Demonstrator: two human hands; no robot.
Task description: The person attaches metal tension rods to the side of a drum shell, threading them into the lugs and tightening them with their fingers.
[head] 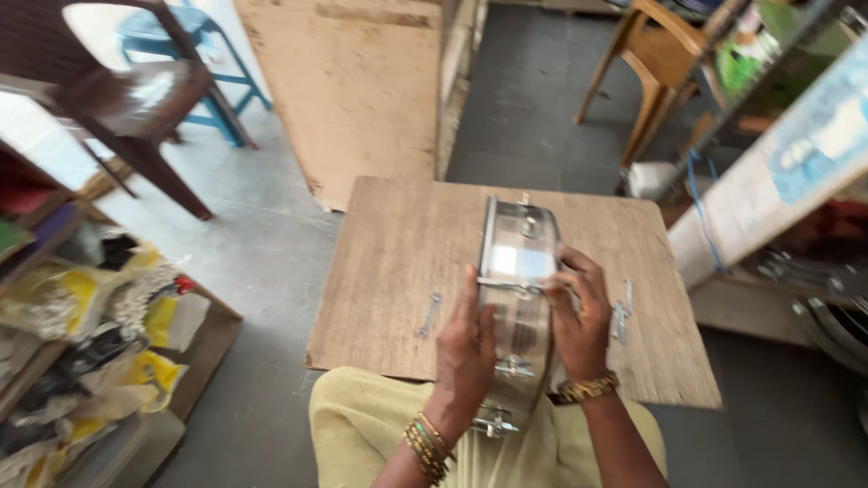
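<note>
A round shiny metal drum shell (518,271) with tension lugs stands on its edge between my hands, over a square wooden board (398,244). My left hand (465,348) presses flat against its left face. My right hand (579,316) grips its rim from the right, fingers curled over the metal. A small spanner (429,315) lies on the board to the left of my left hand. Several small metal hooks (622,312) lie on the board just right of my right hand. Both wrists wear bangles, and my lap in yellow cloth (362,425) sits below.
A dark wooden chair (136,99) and a blue stool (212,54) stand at the far left. A large plywood sheet (362,81) lies ahead. A tan chair (660,63) stands at the far right. Shelves with yellow packets (63,298) fill the left; metal rims (814,280) lie at the right.
</note>
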